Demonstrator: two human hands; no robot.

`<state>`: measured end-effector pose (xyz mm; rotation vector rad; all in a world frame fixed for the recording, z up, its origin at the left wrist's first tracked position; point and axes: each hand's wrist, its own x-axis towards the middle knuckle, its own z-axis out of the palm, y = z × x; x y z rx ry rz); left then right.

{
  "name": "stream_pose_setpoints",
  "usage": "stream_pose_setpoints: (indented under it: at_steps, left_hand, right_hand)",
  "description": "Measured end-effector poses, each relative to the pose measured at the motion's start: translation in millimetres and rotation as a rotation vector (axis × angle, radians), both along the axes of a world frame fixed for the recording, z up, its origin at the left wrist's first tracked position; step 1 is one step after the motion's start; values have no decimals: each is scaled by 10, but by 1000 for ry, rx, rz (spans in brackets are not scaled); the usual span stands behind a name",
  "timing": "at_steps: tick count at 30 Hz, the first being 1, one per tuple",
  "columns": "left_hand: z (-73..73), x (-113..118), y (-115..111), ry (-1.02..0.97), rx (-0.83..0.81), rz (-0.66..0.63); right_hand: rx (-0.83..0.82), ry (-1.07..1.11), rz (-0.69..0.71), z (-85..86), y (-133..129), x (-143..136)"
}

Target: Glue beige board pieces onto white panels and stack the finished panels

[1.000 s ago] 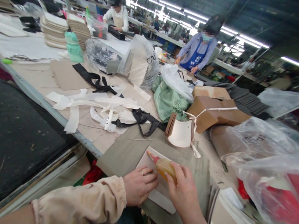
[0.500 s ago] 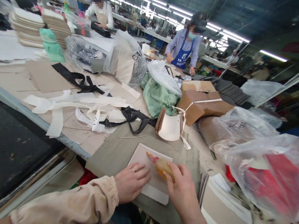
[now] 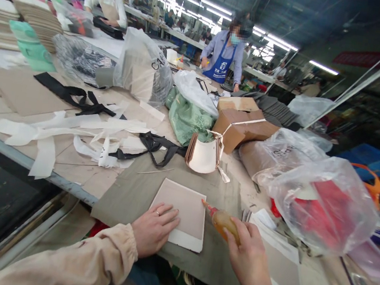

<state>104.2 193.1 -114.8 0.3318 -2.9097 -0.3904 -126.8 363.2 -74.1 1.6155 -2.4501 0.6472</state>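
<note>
Left hand laid flat, fingers slightly spread, on the lower left of a beige rectangular panel — grips nothing; the pressing palm presumably keeps the sheet from sliding. Right hand wrapped round an amber squeeze bottle, tilted so its red-tipped nozzle points left at the panel's right edge, near the top corner; contact there can't be told. Holding the bottle low and from the side likely leaves the surface in sight. Panel lies on a grey-green sheet, perhaps there to shield the worktable. Similar panels lie just right of the right forearm — within easy reach, it seems. Beyond: curved pieces bound with white tape, probably to keep them together.
</note>
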Motion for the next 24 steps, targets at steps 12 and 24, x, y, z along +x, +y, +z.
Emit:
stream_pose_setpoints:
  at_steps: [12,24]
  left_hand:
    - [10,-15,13,15,11,1]
    - [-38,-3,7,26,41,-11]
  right_hand:
    - [4,-240,38,26,-579,620]
    - [-18,-110,-77,5,-207,343]
